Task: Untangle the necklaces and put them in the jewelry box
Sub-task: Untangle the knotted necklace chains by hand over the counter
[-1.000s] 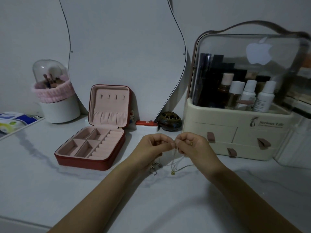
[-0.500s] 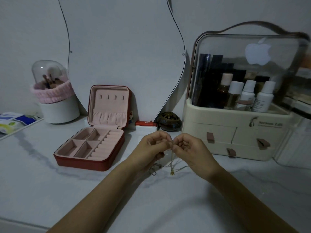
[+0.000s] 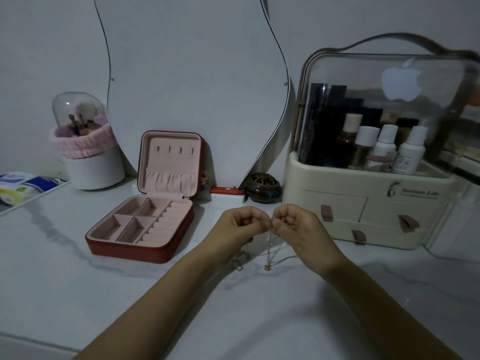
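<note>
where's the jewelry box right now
The open red jewelry box sits on the marble table, left of both hands, in front of the mirror.

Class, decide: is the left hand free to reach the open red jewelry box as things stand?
Probably yes: nothing lies between the left hand and the red jewelry box, though it pinches the thin tangled necklaces.

Bare forearms (no sleeves visible)
</note>
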